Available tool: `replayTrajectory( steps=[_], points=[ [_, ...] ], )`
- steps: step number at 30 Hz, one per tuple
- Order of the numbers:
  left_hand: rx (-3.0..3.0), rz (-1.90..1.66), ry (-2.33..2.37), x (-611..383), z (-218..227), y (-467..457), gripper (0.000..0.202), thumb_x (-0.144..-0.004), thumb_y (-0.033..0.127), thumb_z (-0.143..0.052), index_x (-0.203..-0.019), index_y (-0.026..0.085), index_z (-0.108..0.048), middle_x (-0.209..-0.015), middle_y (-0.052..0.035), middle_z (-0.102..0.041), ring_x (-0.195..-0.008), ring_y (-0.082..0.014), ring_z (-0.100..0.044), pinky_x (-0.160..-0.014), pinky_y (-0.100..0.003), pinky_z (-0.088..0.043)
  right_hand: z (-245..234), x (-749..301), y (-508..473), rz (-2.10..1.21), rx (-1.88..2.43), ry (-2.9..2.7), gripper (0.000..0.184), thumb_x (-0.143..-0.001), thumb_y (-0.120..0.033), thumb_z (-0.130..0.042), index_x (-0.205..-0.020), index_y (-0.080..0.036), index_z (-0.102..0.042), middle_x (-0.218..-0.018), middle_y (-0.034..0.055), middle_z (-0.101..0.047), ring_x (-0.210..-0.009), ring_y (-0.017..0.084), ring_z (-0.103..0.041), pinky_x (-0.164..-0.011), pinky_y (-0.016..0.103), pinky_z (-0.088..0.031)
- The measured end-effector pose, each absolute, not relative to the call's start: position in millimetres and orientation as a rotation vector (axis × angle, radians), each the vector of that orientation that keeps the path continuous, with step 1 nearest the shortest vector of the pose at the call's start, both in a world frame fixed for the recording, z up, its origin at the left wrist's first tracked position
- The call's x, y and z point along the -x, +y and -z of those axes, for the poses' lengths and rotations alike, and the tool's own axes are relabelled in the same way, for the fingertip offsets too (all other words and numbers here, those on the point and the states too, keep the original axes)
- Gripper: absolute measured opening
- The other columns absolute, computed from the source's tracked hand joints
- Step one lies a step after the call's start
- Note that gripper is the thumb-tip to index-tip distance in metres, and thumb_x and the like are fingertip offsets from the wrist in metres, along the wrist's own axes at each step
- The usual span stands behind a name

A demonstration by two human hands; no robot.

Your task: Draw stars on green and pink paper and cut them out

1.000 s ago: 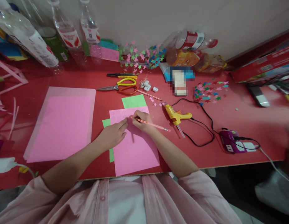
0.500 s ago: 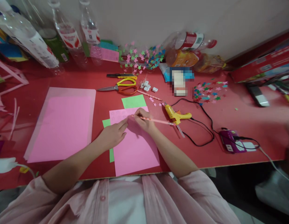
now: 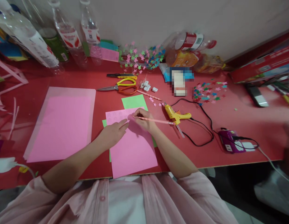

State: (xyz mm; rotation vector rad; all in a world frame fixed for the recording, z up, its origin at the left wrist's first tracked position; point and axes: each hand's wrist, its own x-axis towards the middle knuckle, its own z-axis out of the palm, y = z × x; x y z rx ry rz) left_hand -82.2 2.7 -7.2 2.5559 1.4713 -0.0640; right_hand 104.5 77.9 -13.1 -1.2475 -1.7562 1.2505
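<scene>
A sheet of pink paper (image 3: pixel 132 158) lies slightly turned on top of green paper (image 3: pixel 135 102), with rows of faint pencilled shapes along its upper edge. My right hand (image 3: pixel 144 119) is closed around a pink patterned pencil (image 3: pixel 156 120); the eraser end points right and the tip is near the paper. Flat on the sheet rests my left hand (image 3: pixel 113 133), fingers stretched out toward the pencil tip. Between the fingertips and the pencil sits a small pink piece (image 3: pixel 130 117), whose exact shape I cannot make out.
A stack of pink sheets (image 3: pixel 67 124) lies to the left. Beyond the paper are scissors (image 3: pixel 116 87), a second pencil (image 3: pixel 149 95) and small white blocks (image 3: pixel 146 86). At right sit a yellow glue gun (image 3: pixel 177 115) with its cable and a purple power adapter (image 3: pixel 230 141). Bottles (image 3: pixel 67 37) line the wall.
The pink sheet has shifted a little to the left under my hands, uncovering green paper at its right side. The small pink piece now shows by the pencil tip.
</scene>
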Motion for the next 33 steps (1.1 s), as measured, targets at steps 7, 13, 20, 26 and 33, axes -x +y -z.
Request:
replayTrajectory(
  steps=[7,13,20,26,33],
  points=[
    [-2.617,0.078,1.372,84,11,3,0.042,-0.095,0.018,-0.032,-0.135,0.024,-0.047,-0.147,-0.0089,-0.042,-0.085,-0.0181,-0.062,-0.056,-0.028,-0.051,22,-106,80,-1.156,1.222,-1.817,0.015,-0.073,-0.029,-0.055,-0.064,-0.02,-0.048,-0.06,-0.0031,-0.049,-0.056,0.01,-0.042,-0.052,0.023,-0.033],
    [-2.603,0.036,1.362,83,10,4,0.042,-0.095,0.019,-0.032,-0.133,0.023,-0.049,-0.146,-0.0099,-0.043,-0.087,-0.0182,-0.063,-0.058,-0.028,-0.051,21,-107,79,-1.171,1.211,-1.846,0.018,-0.073,-0.03,-0.057,-0.063,-0.02,-0.047,-0.059,-0.0036,-0.048,-0.055,0.009,-0.04,-0.051,0.023,-0.032],
    [-2.625,0.041,1.368,83,11,4,0.042,-0.095,0.018,-0.03,-0.133,0.022,-0.049,-0.145,-0.0098,-0.045,-0.087,-0.0191,-0.063,-0.054,-0.029,-0.05,21,-105,79,-1.122,1.247,-1.844,0.014,-0.073,-0.027,-0.053,-0.063,-0.02,-0.046,-0.06,-0.0033,-0.048,-0.055,0.009,-0.041,-0.052,0.023,-0.032],
    [-2.619,0.054,1.366,83,11,4,0.042,-0.095,0.019,-0.031,-0.133,0.022,-0.048,-0.144,-0.0088,-0.046,-0.087,-0.0187,-0.063,-0.055,-0.028,-0.05,25,-104,80,-1.084,1.239,-1.818,0.015,-0.075,-0.027,-0.053,-0.064,-0.02,-0.045,-0.061,-0.0028,-0.05,-0.057,0.011,-0.044,-0.054,0.024,-0.034],
    [-2.633,0.067,1.375,83,10,4,0.042,-0.095,0.018,-0.031,-0.134,0.022,-0.047,-0.145,-0.0085,-0.046,-0.09,-0.0189,-0.063,-0.056,-0.027,-0.05,23,-103,79,-1.029,1.297,-1.827,0.014,-0.076,-0.028,-0.051,-0.065,-0.021,-0.044,-0.059,-0.0031,-0.049,-0.057,0.011,-0.045,-0.054,0.025,-0.033]
  ],
)
